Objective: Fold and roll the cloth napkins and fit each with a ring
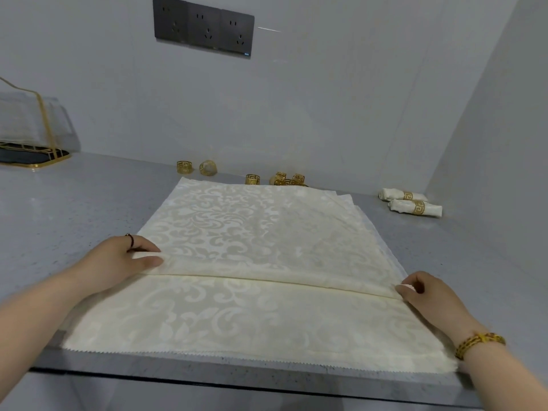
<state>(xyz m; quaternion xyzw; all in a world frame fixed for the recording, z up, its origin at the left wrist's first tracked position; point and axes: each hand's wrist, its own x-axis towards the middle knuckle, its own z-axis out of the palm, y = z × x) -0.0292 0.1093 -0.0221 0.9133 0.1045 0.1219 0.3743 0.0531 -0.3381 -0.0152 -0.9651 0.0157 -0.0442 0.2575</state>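
A stack of cream damask napkins (252,226) lies flat on the grey counter (74,203). The top napkin's near edge is folded over, making a straight crease across the stack. My left hand (124,256) pinches the left end of that folded edge between thumb and fingers. My right hand (427,295) pinches the right end of it. Several gold napkin rings (252,179) lie loose behind the stack near the wall. Two rolled napkins (415,204), each with a gold ring on it, lie at the back right.
A gold-framed rack with a dark tray (32,137) stands at the back left. A dark socket panel (204,26) is on the wall above. The counter's front edge (237,378) runs just below the napkins. A side wall closes off the right.
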